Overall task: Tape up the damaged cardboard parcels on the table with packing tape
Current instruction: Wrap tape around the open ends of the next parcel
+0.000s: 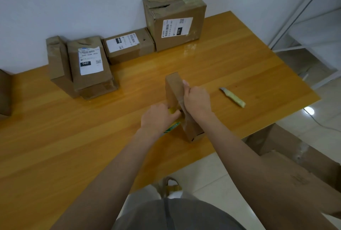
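Note:
A small flat cardboard parcel [174,89] stands on its edge in the middle of the wooden table [73,137]. My right hand [197,101] lies over its top edge, fingers curled down on the left face, gripping it. My left hand [156,117] grips a roll of packing tape [172,126] with a yellow-green core, pressed against the parcel's left side. Most of the roll is hidden under the hand. A strip of clear tape seems to run over the parcel near my right hand.
Along the wall stand other parcels: a big torn box [175,19], a low box [129,47], and two labelled ones stacked at the left [88,67]. A yellow-handled utility knife [233,97] lies to the right. An open carton [299,170] sits on the floor.

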Demonstrator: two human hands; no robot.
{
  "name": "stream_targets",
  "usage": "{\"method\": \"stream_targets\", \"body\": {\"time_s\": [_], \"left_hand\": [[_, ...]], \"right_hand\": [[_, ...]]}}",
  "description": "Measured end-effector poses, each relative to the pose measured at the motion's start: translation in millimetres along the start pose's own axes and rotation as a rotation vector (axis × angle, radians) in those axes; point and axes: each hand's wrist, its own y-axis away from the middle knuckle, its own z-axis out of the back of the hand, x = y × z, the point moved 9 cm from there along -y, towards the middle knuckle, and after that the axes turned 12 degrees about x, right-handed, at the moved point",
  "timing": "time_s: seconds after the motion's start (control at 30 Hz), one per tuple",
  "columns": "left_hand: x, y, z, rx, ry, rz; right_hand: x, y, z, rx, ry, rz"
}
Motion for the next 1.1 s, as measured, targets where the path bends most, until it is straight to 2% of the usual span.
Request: {"method": "stream_targets", "body": {"time_s": [0.2,0.33,0.4,0.47,0.57,0.63,0.7,0.77,0.83,0.97,1.1], "left_hand": [[4,0,-3,0.004,-0.028,0.038],[1,0,-2,0.003,-0.045,0.035],[0,3,-4,0.004,-0.037,0.03],[2,8,-5,0.017,0.0,-0.001],[2,21,1,0.027,0.142,-0.151],[3,34,9,0.047,0.261,-0.261],[7,45,14,0.08,0.364,-0.336],[12,51,12,0.11,0.42,-0.364],[17,52,9,0.109,0.491,-0.379],[22,50,7,0.063,0.647,-0.37],[17,47,8,-0.041,0.538,-0.319]], "right_hand": [[-15,0,1,0.105,-0.135,-0.061],[8,8,-14,0.165,0.16,-0.045],[9,10,-14,0.15,0.159,-0.067],[9,9,-12,0.181,0.072,-0.008],[2,9,-16,0.385,-0.22,0.098],[-7,16,-22,0.506,-0.419,0.102],[-12,21,-27,0.554,-0.511,0.083],[-13,21,-28,0.53,-0.495,0.055],[-13,18,-30,0.486,-0.371,0.013],[-21,10,-24,0.274,-0.081,-0.055],[-21,7,-22,0.189,-0.008,-0.074]]}}
